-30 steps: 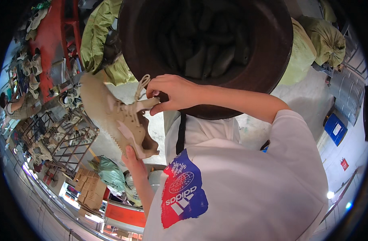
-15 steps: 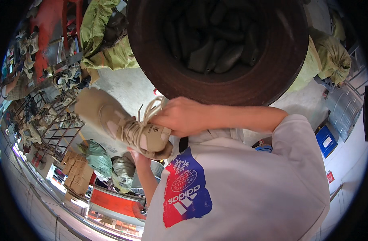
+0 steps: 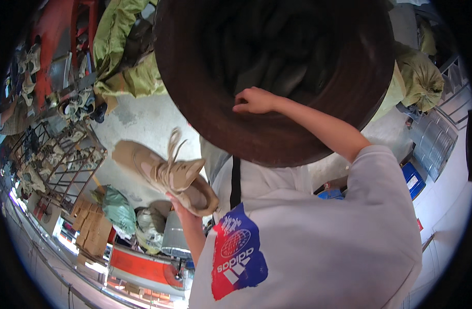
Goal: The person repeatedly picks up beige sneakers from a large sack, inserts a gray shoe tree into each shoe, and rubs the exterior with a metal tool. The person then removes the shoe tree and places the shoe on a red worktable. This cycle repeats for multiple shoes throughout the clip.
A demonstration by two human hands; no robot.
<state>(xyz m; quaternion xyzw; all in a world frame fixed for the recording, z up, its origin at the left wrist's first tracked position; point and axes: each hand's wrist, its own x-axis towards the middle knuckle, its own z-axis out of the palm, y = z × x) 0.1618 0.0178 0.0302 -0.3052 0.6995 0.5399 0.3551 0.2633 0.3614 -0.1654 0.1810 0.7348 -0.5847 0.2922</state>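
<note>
A tan lace-up shoe (image 3: 143,164) rests tilted in my left hand (image 3: 186,212), which grips it from beneath near the heel. Its toe points to the upper left, its tongue is lifted off the opening, and its laces stand up loose. My right hand (image 3: 255,100) is over the near inner rim of a big round brown tub (image 3: 261,144), fingers curled; whether they hold anything is hidden. Inside the tub lie several dark, smooth, shoe-shaped pieces (image 3: 269,74), dim and partly blurred.
Racks of shoes (image 3: 66,159) stand at the left. Yellow-green sacks (image 3: 133,77) lie beside the tub, with another tied sack (image 3: 424,85) at the right. A metal drum (image 3: 435,136) and a blue container (image 3: 413,180) are further right. Cartons (image 3: 94,226) are stacked at lower left.
My right hand has left the shoe's laces and tongue and moved up over the tub. The shoe's tongue now stands away from the opening. My left hand still holds the shoe.
</note>
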